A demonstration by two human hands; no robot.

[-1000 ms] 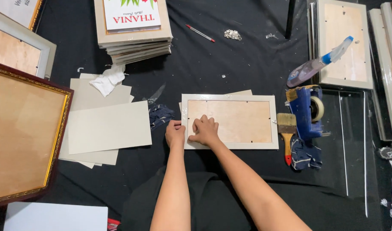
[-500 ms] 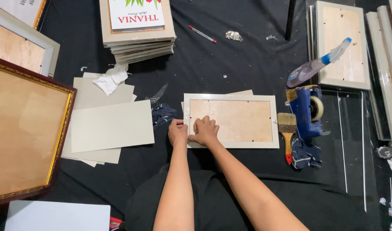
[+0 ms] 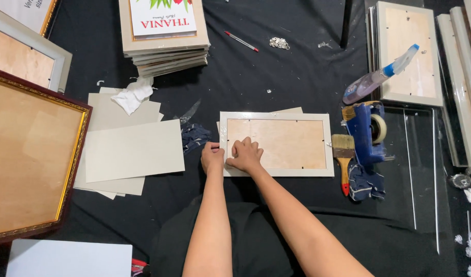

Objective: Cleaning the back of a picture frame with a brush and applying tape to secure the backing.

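On the black cloth (image 3: 276, 72), just in front of the person, a small white picture frame (image 3: 276, 119) was laid face down, its light brown backing board (image 3: 286, 143) turned upward. Both hands were set at the frame's near left corner. The left hand (image 3: 212, 158) was curled narrow against the frame's left edge, with nothing seen to be held in it; whether its fingertips gripped the edge could not be told. The right hand (image 3: 245, 155) was pressed down on the backing board just inside the corner, its fingers bent and close together, and no tool was seen in it. The two hands were placed just beside each other, almost touching.

To the left of the frame, a loose pile of grey cardboard sheets (image 3: 132, 151) was spread, with a crumpled white tissue (image 3: 134, 95) on its far edge. A large gold-edged frame (image 3: 30, 159) was laid face down further left. To the right of the small frame, a paintbrush (image 3: 343, 159) with a red-tipped handle, a blue tape dispenser (image 3: 368, 131) and a spray bottle (image 3: 379, 79) were found close together. A stack of frames (image 3: 163, 43) and a red pen (image 3: 241, 41) were placed well beyond the hands.
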